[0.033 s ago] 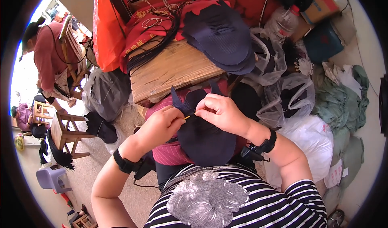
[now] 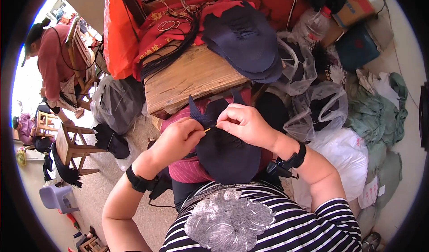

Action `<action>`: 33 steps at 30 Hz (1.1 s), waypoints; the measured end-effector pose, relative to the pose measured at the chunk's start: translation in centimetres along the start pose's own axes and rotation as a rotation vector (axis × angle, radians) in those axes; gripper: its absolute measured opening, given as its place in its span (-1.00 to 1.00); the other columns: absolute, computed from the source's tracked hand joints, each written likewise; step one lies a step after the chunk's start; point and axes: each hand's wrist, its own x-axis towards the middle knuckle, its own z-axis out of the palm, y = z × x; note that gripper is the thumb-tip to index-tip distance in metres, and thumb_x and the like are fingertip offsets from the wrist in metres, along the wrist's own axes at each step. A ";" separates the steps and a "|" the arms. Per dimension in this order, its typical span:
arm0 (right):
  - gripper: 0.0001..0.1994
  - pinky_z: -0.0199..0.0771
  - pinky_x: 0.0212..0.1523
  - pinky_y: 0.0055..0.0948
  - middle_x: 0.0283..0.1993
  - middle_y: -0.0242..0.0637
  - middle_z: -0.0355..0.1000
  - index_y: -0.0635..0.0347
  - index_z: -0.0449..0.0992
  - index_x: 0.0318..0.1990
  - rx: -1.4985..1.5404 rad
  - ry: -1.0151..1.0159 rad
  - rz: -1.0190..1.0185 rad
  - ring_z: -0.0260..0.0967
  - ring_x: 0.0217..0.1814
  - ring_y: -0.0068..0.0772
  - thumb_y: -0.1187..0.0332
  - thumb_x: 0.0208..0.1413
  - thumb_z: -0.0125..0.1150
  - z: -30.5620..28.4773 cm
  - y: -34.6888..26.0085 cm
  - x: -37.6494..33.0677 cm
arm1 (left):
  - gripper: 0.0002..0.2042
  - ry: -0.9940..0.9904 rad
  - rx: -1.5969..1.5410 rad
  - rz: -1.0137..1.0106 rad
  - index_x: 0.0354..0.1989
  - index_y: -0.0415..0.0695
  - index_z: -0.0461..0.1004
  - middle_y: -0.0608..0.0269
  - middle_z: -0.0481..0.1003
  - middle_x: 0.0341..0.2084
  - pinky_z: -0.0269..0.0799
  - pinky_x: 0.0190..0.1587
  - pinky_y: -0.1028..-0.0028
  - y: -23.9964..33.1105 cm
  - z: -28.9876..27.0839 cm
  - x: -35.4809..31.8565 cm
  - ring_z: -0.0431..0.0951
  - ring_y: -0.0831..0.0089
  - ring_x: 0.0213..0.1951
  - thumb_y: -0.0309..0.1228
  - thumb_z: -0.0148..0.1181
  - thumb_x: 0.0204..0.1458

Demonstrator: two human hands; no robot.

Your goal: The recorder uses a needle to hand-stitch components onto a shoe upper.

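A dark blue fabric piece lies on my lap over a pink-red cloth. My left hand pinches a thin yellow-tipped tool and holds it against the piece's upper edge. My right hand grips that same edge from the right, its fingertips close to the tool's tip. Both wrists carry black bands. The tool's working end is hidden among the fingers and the fabric.
Just ahead, a wooden board carries a stack of dark blue pieces, black cords and red cloth. Clear plastic bags and a white bag sit right. At left are wooden stools and a person in red.
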 end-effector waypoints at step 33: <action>-0.61 0.18 -0.48 -0.42 -0.56 -0.40 0.24 0.21 0.38 -0.55 -0.051 -0.321 0.080 0.10 -0.52 -0.61 0.23 0.19 0.42 -4.6 -0.3 1.1 | -0.66 0.361 -1.196 -0.554 0.16 -0.33 0.37 0.22 0.59 -0.17 0.61 -0.25 0.52 0.8 5.5 2.2 0.63 0.51 -0.26 -0.42 0.21 0.30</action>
